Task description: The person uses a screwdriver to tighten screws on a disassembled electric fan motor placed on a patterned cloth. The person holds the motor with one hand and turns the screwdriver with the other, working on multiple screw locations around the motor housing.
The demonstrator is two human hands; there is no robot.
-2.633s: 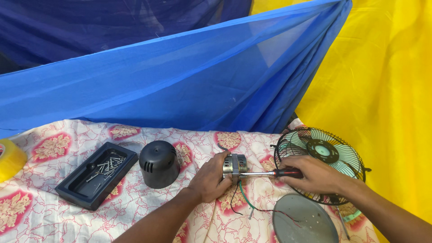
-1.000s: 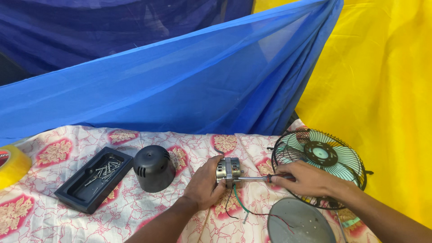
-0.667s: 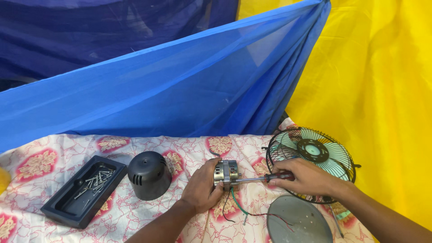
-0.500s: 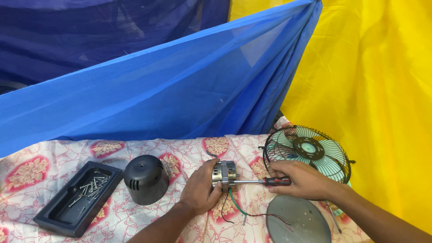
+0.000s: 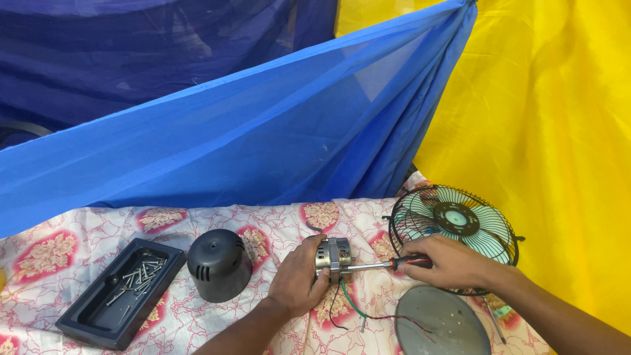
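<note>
My left hand (image 5: 297, 279) grips a small metal fan motor (image 5: 332, 254) and steadies it on the flowered cloth (image 5: 79, 230). Thin wires (image 5: 348, 309) trail from the motor toward me. My right hand (image 5: 447, 261) holds a screwdriver (image 5: 384, 265) with a red and black handle. Its shaft lies level and its tip meets the right side of the motor.
A dark domed motor cover (image 5: 219, 264) stands left of the motor. A black tray (image 5: 85, 319) with several screws lies further left. A round wire fan guard (image 5: 453, 227) sits behind my right hand, a grey disc (image 5: 442, 325) lies below it. Blue and yellow cloths hang behind.
The view has shifted, so everything sits a little further left and lower. Both hands keep their hold on the motor and screwdriver; a yellow object at the left edge has left view.
</note>
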